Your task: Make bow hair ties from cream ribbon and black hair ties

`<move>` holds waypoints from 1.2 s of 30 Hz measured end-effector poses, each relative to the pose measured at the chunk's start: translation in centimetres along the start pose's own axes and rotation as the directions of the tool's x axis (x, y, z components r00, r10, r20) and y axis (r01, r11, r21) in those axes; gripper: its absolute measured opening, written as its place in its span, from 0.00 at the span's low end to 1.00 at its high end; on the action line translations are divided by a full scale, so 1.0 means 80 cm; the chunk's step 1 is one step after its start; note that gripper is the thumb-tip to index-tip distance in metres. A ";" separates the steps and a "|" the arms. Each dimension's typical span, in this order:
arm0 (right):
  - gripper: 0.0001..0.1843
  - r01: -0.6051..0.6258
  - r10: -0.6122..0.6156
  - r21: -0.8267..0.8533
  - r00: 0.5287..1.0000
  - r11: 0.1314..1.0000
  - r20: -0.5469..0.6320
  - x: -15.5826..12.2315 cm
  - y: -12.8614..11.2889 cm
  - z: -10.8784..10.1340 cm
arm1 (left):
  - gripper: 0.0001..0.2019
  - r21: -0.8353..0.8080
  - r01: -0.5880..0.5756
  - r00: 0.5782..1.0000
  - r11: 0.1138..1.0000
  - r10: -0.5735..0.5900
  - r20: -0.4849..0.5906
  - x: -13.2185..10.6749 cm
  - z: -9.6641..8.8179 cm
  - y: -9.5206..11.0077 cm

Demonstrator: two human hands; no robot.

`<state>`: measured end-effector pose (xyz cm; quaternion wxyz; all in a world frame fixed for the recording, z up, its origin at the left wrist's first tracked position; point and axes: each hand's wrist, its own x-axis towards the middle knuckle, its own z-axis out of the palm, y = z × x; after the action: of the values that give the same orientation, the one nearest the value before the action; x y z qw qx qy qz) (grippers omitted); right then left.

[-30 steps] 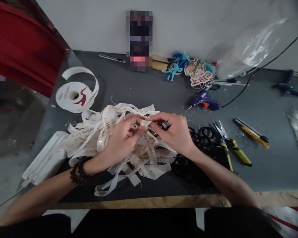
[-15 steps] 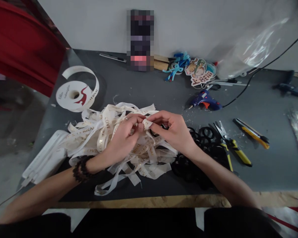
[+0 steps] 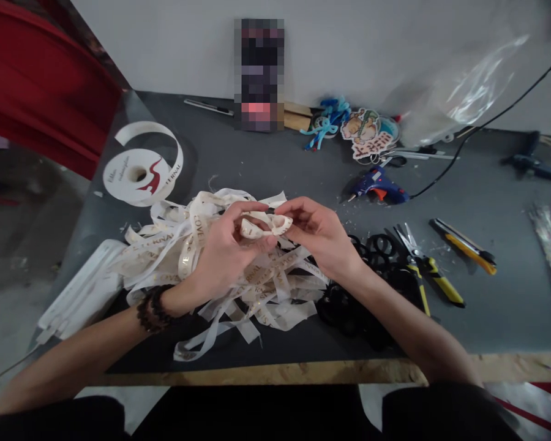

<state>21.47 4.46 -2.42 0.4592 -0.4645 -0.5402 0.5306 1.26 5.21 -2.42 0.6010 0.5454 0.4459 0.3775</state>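
Note:
Between my two hands is a looped white ribbon bow with gold print, its loops spread to both sides. My left hand grips the left loop, thumb below and fingers above. The right loop is pinched by my right hand. A small dark piece shows at the top between my fingertips; its kind is unclear. Under the hands lies a heap of cut white ribbons printed in gold. Black elastic hair ties are piled beside my right wrist.
A ribbon spool stands at left, above a white power strip. At right are a blue glue gun with its cord, yellow-handled scissors and a yellow cutter knife. A blurred phone-like object leans on the wall.
The ribbon was bunched small between my fingertips; now its loops are spread out into a bow shape. My left hand has turned and opened wider around it.

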 end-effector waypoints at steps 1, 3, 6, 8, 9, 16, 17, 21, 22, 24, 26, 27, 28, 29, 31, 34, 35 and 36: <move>0.10 0.040 -0.041 -0.061 0.999 0.997 -0.003 0.000 -0.001 0.000 | 0.25 -0.015 0.010 1.000 1.000 -0.011 -0.019 -0.001 0.001 0.001; 0.10 0.132 -0.137 -0.222 0.990 0.966 -0.010 -0.002 -0.005 0.000 | 0.20 -0.002 -0.003 0.998 1.000 0.003 -0.061 -0.002 0.004 0.003; 0.15 0.218 -0.250 -0.451 0.968 0.865 -0.012 -0.006 -0.010 0.000 | 0.16 0.048 -0.031 0.996 0.998 0.035 -0.085 -0.004 0.008 0.003; 0.19 0.257 -0.326 -0.573 0.945 0.778 -0.018 -0.010 -0.008 0.000 | 0.14 0.090 -0.044 0.995 0.995 0.052 -0.081 -0.004 0.010 -0.003; 0.21 0.282 -0.371 -0.626 0.929 0.727 -0.012 -0.012 -0.004 0.000 | 0.14 0.107 -0.054 0.995 0.993 0.063 -0.078 -0.004 0.011 -0.009; 0.14 0.375 -0.508 -0.844 0.849 0.383 0.146 -0.014 0.026 0.002 | 0.16 -0.051 -0.107 0.994 0.993 0.105 -0.040 0.001 0.015 -0.045; 0.11 0.359 -0.507 -0.849 0.852 0.388 0.129 -0.013 0.026 0.003 | 0.16 -0.056 -0.098 0.994 0.994 0.095 -0.054 0.001 0.015 -0.046; 0.05 0.232 -0.421 -0.750 0.905 0.619 -0.067 -0.008 0.024 0.006 | 0.15 -0.039 -0.081 0.988 0.996 0.075 -0.135 0.001 0.015 -0.049; 0.04 0.203 -0.369 -0.696 0.924 0.688 -0.096 -0.007 0.024 0.006 | 0.15 -0.038 -0.078 0.987 0.996 0.072 -0.142 0.001 0.015 -0.050; 0.04 0.161 -0.274 -0.592 0.956 0.790 -0.106 -0.006 0.025 0.007 | 0.16 -0.051 -0.070 0.988 0.996 0.062 -0.144 0.002 0.015 -0.052; 0.07 0.128 -0.218 -0.515 0.969 0.847 -0.117 -0.007 0.026 0.008 | 0.16 -0.080 -0.058 0.987 0.995 0.045 -0.154 0.003 0.015 -0.053; 0.09 0.112 -0.211 -0.491 0.966 0.864 -0.151 -0.008 0.026 0.008 | 0.16 -0.098 -0.055 0.986 0.994 0.039 -0.162 0.003 0.015 -0.053; 0.10 0.103 -0.217 -0.478 0.958 0.872 -0.189 -0.009 0.025 0.009 | 0.16 -0.115 -0.055 0.985 0.992 0.035 -0.169 0.004 0.015 -0.053; 0.12 0.105 -0.229 -0.476 0.950 0.873 -0.212 -0.011 0.025 0.010 | 0.15 -0.131 -0.059 0.985 0.990 0.036 -0.171 0.004 0.016 -0.052; 0.14 0.132 -0.264 -0.494 0.942 0.859 -0.206 -0.013 0.023 0.011 | 0.14 -0.152 -0.065 0.989 0.986 0.043 -0.144 0.003 0.015 -0.051; 0.14 0.172 -0.287 -0.522 0.946 0.836 -0.148 -0.014 0.024 0.013 | 0.11 -0.128 -0.088 0.993 0.988 0.077 -0.093 0.004 0.014 -0.053; 0.12 0.173 -0.297 -0.527 0.941 0.832 -0.160 -0.014 0.026 0.014 | 0.11 -0.113 -0.114 0.990 0.987 0.103 -0.092 0.004 0.013 -0.054; 0.10 0.174 -0.305 -0.528 0.936 0.831 -0.173 -0.013 0.029 0.015 | 0.10 -0.095 -0.142 0.987 0.985 0.132 -0.096 0.005 0.012 -0.056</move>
<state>20.48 3.27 -4.73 0.4492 -0.5592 -0.6520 0.2456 2.18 4.71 -6.89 0.5801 0.5260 0.4139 0.4642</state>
